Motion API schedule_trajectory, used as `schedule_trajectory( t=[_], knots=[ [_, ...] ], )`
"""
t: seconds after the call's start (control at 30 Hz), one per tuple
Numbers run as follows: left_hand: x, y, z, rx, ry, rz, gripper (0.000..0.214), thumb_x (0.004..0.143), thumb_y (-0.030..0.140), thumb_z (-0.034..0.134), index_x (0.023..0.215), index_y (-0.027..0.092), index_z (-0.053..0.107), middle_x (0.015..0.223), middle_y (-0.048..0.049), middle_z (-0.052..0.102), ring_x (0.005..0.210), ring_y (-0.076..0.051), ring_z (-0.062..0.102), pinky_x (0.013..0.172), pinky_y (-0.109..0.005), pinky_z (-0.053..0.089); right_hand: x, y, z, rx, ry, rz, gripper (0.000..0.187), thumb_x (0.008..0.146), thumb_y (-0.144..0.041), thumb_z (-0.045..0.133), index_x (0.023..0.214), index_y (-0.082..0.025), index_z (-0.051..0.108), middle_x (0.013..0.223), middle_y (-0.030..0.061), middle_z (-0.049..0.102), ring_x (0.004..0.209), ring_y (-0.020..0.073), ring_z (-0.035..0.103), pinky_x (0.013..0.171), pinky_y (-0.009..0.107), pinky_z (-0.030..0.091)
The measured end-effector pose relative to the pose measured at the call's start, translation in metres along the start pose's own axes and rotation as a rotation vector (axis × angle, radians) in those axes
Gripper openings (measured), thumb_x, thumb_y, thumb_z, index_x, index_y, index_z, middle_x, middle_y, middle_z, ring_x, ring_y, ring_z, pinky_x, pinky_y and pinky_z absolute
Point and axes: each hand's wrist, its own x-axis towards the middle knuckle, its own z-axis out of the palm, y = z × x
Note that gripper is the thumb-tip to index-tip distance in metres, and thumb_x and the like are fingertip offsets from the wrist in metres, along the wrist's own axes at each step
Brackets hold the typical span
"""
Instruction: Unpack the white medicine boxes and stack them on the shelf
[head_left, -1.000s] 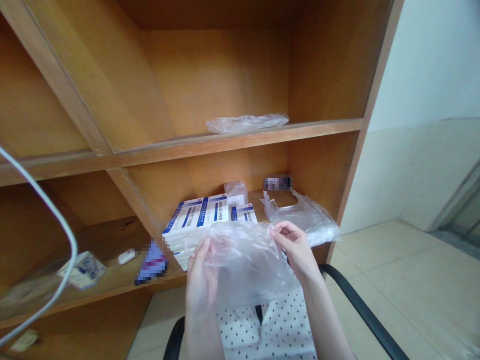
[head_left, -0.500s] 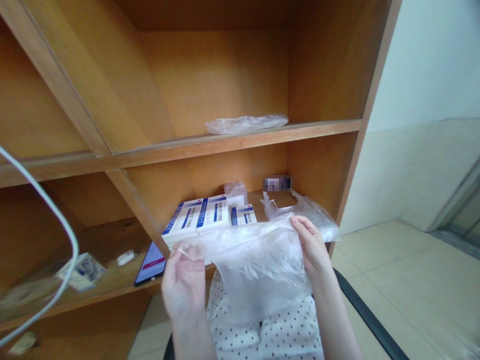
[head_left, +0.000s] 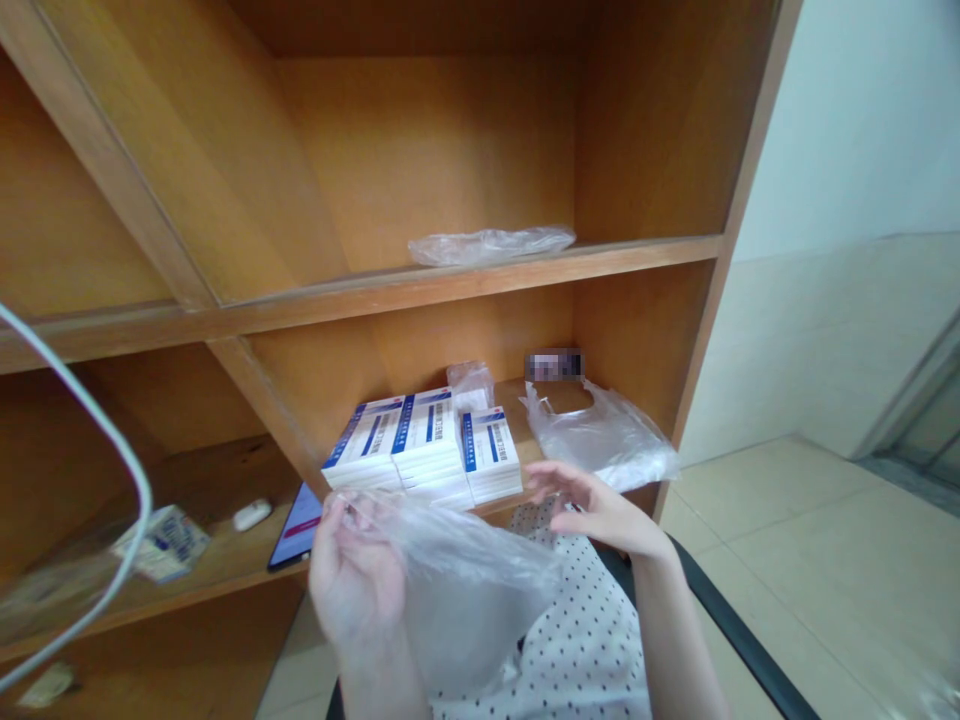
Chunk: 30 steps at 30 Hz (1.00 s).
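Observation:
My left hand (head_left: pixel 352 575) is closed on the top edge of a clear plastic bag (head_left: pixel 465 590), which hangs down over my lap. My right hand (head_left: pixel 592 505) hovers to the right of the bag with its fingers spread and nothing in them. Just beyond both hands, stacks of white and blue boxes (head_left: pixel 424 445) lie on the lower shelf (head_left: pixel 525 425).
A pile of clear bags (head_left: pixel 600 435) lies right of the boxes, and one more bag (head_left: pixel 491 243) on the upper shelf. The left compartment holds a phone (head_left: pixel 298 522), a small white object (head_left: pixel 251 514) and a carton (head_left: pixel 161 541). A white cable (head_left: pixel 112 450) hangs at left. A chair arm (head_left: pixel 735 640) curves at right.
My right hand let go of the bag and moved away with fingers spread. The left hand dropped lower and left with the bag, uncovering the boxes.

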Motion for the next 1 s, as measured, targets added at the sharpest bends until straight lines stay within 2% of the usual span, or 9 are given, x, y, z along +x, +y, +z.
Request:
schedule_trajectory(
  t=[0.1, 0.17, 0.23, 0.33, 0.53, 0.67, 0.8, 0.9, 1.0],
  knots=[
    [-0.001, 0.002, 0.001, -0.027, 0.019, 0.067, 0.007, 0.074, 0.019, 0.058, 0.074, 0.016, 0.052, 0.062, 0.0061, 0.043, 0.057, -0.006, 0.044, 0.067, -0.021, 0.044, 0.002, 0.002, 0.008, -0.141, -0.222, 0.112, 0.069, 0.061, -0.036, 0.080, 0.124, -0.025, 0.054, 0.112, 0.0039, 0.061, 0.100, 0.0186, 0.056, 0.087, 0.032, 0.045],
    [-0.002, 0.004, 0.002, -0.054, 0.014, 0.102, 0.005, 0.074, 0.016, 0.057, 0.076, 0.015, 0.053, 0.065, 0.0058, 0.045, 0.057, -0.005, 0.043, 0.065, -0.018, 0.043, 0.006, 0.006, 0.012, -0.187, -0.303, 0.159, 0.052, 0.066, -0.038, 0.076, 0.113, -0.023, 0.062, 0.102, 0.0020, 0.065, 0.092, 0.0169, 0.059, 0.083, 0.031, 0.046],
    [-0.002, 0.006, 0.003, -0.072, -0.001, 0.121, 0.004, 0.074, 0.015, 0.056, 0.076, 0.015, 0.053, 0.068, 0.0056, 0.046, 0.058, -0.004, 0.043, 0.064, -0.017, 0.043, 0.009, 0.011, 0.014, -0.200, -0.318, 0.165, 0.029, 0.075, -0.039, 0.069, 0.097, -0.019, 0.069, 0.091, 0.0009, 0.067, 0.081, 0.0145, 0.060, 0.077, 0.029, 0.047],
    [-0.003, 0.009, 0.003, -0.070, -0.027, 0.156, 0.007, 0.072, 0.012, 0.056, 0.076, 0.016, 0.052, 0.070, 0.0056, 0.047, 0.058, -0.004, 0.043, 0.065, -0.016, 0.043, 0.012, 0.013, 0.014, -0.166, -0.228, 0.126, 0.023, 0.083, -0.037, 0.060, 0.087, -0.018, 0.071, 0.084, 0.0011, 0.068, 0.080, 0.0142, 0.060, 0.078, 0.028, 0.047],
    [-0.003, 0.011, -0.001, -0.057, 0.008, 0.203, 0.006, 0.073, 0.011, 0.056, 0.072, 0.017, 0.053, 0.072, 0.0046, 0.051, 0.066, -0.006, 0.048, 0.068, -0.017, 0.043, 0.004, 0.007, 0.002, 0.022, -0.003, 0.108, 0.032, 0.085, -0.044, 0.053, 0.087, -0.018, 0.073, 0.087, 0.0046, 0.070, 0.084, 0.0164, 0.063, 0.082, 0.032, 0.048],
    [-0.005, 0.006, 0.003, 0.134, 0.044, 0.228, 0.013, 0.077, 0.021, 0.055, 0.087, 0.019, 0.063, 0.091, -0.0008, 0.059, 0.083, -0.010, 0.055, 0.075, -0.021, 0.043, 0.000, 0.010, -0.006, 0.173, 0.168, 0.111, 0.034, 0.082, -0.047, 0.058, 0.077, -0.016, 0.071, 0.076, 0.0049, 0.069, 0.066, 0.0133, 0.062, 0.060, 0.024, 0.048],
    [-0.012, -0.007, 0.014, 0.432, 0.101, 0.478, 0.030, 0.075, 0.021, 0.058, 0.105, 0.019, 0.064, 0.103, -0.0034, 0.061, 0.091, -0.013, 0.056, 0.085, -0.025, 0.041, 0.004, 0.020, -0.015, 0.409, 0.516, 0.079, 0.030, 0.076, -0.044, 0.065, 0.068, -0.015, 0.066, 0.056, -0.0001, 0.061, 0.045, 0.0097, 0.051, 0.041, 0.021, 0.040],
    [-0.021, -0.020, 0.021, 0.586, 0.092, 0.612, 0.033, 0.076, 0.021, 0.061, 0.109, 0.021, 0.062, 0.109, -0.0029, 0.061, 0.100, -0.016, 0.054, 0.094, -0.030, 0.037, 0.007, 0.029, -0.027, 0.614, 0.813, 0.051, 0.023, 0.073, -0.037, 0.068, 0.085, -0.017, 0.066, 0.073, 0.0015, 0.067, 0.054, 0.0115, 0.058, 0.048, 0.023, 0.047],
    [-0.029, -0.035, 0.026, 0.760, 0.020, 0.619, 0.037, 0.078, 0.022, 0.062, 0.114, 0.023, 0.059, 0.116, -0.0042, 0.059, 0.106, -0.018, 0.052, 0.096, -0.032, 0.036, 0.006, 0.042, -0.040, 0.759, 1.083, 0.009, 0.026, 0.072, -0.030, 0.066, 0.095, -0.018, 0.062, 0.086, 0.0011, 0.068, 0.064, 0.0113, 0.062, 0.057, 0.022, 0.052]
  ],
)
